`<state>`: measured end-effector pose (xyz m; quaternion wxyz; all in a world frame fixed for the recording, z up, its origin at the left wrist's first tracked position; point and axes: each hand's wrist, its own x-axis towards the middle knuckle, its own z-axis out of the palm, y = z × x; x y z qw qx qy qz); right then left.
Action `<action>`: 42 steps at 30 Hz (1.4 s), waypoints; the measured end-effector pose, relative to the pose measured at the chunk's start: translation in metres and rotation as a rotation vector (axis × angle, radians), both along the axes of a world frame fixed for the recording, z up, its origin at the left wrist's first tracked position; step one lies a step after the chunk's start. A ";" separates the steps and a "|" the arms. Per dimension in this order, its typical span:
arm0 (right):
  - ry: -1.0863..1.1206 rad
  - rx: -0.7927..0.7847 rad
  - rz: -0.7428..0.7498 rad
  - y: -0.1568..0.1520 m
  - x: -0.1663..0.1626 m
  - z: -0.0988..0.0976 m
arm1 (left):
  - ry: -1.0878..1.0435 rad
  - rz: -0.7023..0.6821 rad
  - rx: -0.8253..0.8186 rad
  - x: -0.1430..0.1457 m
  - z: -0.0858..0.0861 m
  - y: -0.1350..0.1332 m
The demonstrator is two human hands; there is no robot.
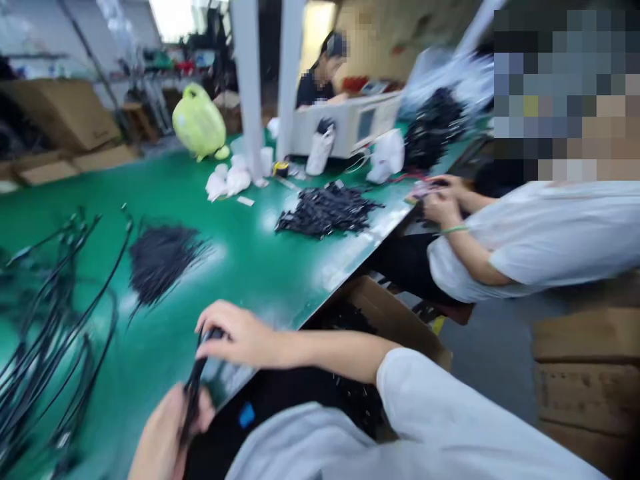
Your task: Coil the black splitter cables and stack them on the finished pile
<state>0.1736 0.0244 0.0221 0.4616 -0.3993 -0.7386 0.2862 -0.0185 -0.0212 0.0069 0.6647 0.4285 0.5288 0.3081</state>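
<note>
Both of my hands are at the near edge of the green table [240, 273], gripping a bundled black cable [193, 387]. My right hand [237, 335] is closed round its upper end, thumb and fingers pinching it. Lower down, my left hand [170, 427] is wrapped round the bundle; motion blurs it. To the left lie long loose black cables [65, 320] with small connectors at their ends. Beyond my hands is a pile of thin black strips [165, 260], possibly cable ties. Farther off sits a heap of bundled black cables [327, 210].
A co-worker in a light shirt [540, 240] sits on the right, both hands at the table edge. An open carton [395, 320] stands below the edge. At the back are posts [247, 87], a white machine [345, 123], a green bag [199, 123] and another person [317, 83].
</note>
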 end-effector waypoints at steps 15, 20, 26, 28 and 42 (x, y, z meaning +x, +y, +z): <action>0.121 0.106 -0.375 0.014 -0.021 0.006 | -0.473 0.132 0.135 0.040 -0.005 -0.041; 0.191 -0.030 -0.320 0.013 -0.012 0.009 | -0.505 -0.122 0.187 0.023 0.002 -0.038; 0.264 -0.158 -0.261 0.009 -0.003 0.011 | -0.541 -0.126 0.148 0.015 0.009 -0.033; 0.359 -0.212 -0.193 0.008 -0.001 0.009 | -0.545 -0.097 0.179 0.014 0.008 -0.033; 0.173 0.086 -0.408 0.007 -0.007 0.007 | -0.335 0.166 0.261 0.028 -0.006 -0.042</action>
